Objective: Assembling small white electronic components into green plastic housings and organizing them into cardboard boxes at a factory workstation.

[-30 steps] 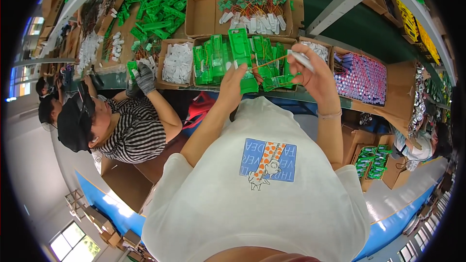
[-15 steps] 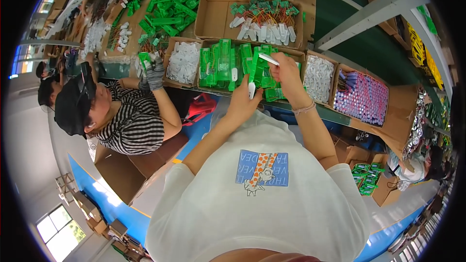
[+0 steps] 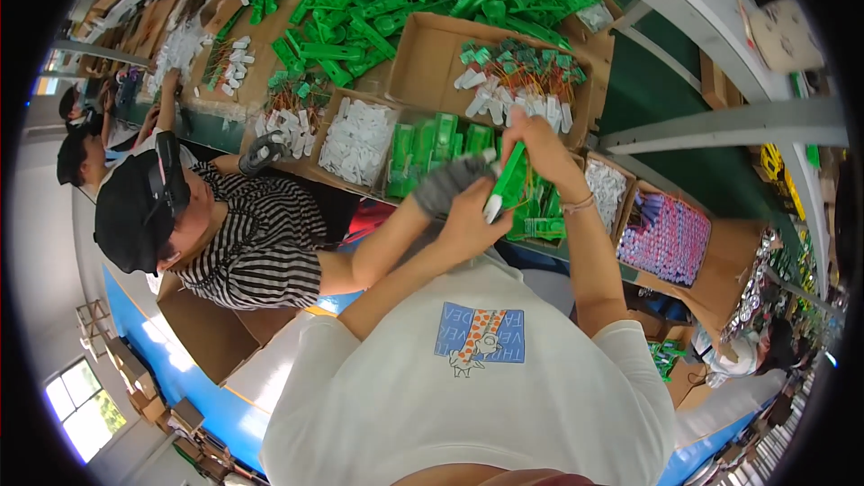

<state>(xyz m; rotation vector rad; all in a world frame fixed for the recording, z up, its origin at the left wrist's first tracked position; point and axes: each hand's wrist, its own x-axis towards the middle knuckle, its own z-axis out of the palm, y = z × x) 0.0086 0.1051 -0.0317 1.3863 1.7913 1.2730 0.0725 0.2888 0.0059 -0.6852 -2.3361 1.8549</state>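
A narrow green plastic casing [image 3: 512, 178] slants upward in front of me, with a white piece [image 3: 492, 208] at its lower end. My left hand [image 3: 475, 223] is closed around that lower part. At the upper end, my right hand [image 3: 543, 146] has its fingers closed against the casing; whatever else they may hold is hidden. Beneath my hands is a cardboard box [image 3: 389, 187] of green casings. A co-worker's grey-gloved hand [image 3: 450, 185] reaches over this box, right beside my left hand.
Small white parts fill one box [image 3: 355, 144] on the left and another [image 3: 607, 189] on the right. Farther right lie purple-pink cylinders [image 3: 664, 238]. Wired green boards [image 3: 517, 72] lie in a box behind, before a heap of green casings [image 3: 387, 0]. A metal beam [image 3: 720, 130] crosses at right.
The co-worker's gloved hand has come across to the box beside my hands. My right hand has closed in on the casing's upper end; the white strip it held no longer shows. The view has shifted.
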